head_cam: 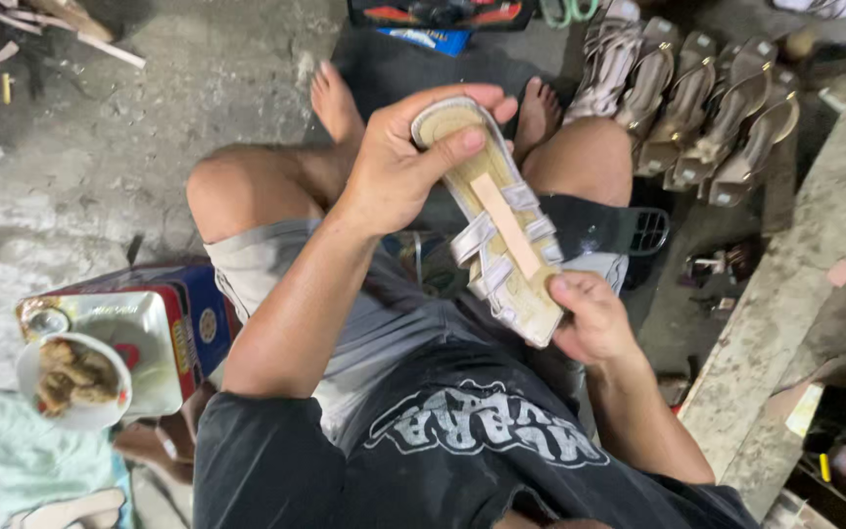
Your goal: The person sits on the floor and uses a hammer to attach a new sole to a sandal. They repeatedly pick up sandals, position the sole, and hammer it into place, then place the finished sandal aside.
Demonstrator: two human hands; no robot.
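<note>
A rough, stained grey concrete floor [100, 147] fills the scene, with scraps and strips at the far left and a raised concrete ledge [815, 294] along the right. A row of finished metallic sandals [697, 103] lies on the far right of the floor. At the near left a square tin [134, 338] bears a white bowl of glue [72, 380]. Over the seated person's lap, an unfinished sandal [496, 220] is held sole-up: pale tan underside, silver straps folded over it, a flat pinkish strip along its middle. The left hand [399, 162] is clamped round its far heel end, thumb pressed on the sole; the right hand [594, 318] grips its near toe end
</note>
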